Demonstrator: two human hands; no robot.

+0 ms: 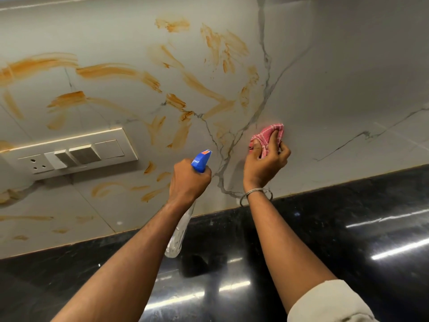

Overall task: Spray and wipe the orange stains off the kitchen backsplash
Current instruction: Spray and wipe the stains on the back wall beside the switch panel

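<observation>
While the left hand (pixel 189 182) grips a blue-headed spray bottle (pixel 185 205) aimed at the backsplash (pixel 336 77), the right hand (pixel 267 163) presses a bunched pink cloth (pixel 269 135) against the tile, clamped around it. Orange stains (pixel 111 70) streak the wall left of the cloth, above and below a switch plate (pixel 69 152), over the black desk (pixel 348 240)

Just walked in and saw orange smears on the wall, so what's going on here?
A person is cleaning the backsplash. The left hand grips a spray bottle, nozzle toward it. The right hand holds a pink cloth against the surface just right of the orange stains. Most smears are not yet wiped, around the switch plate and above the black counter.
</observation>
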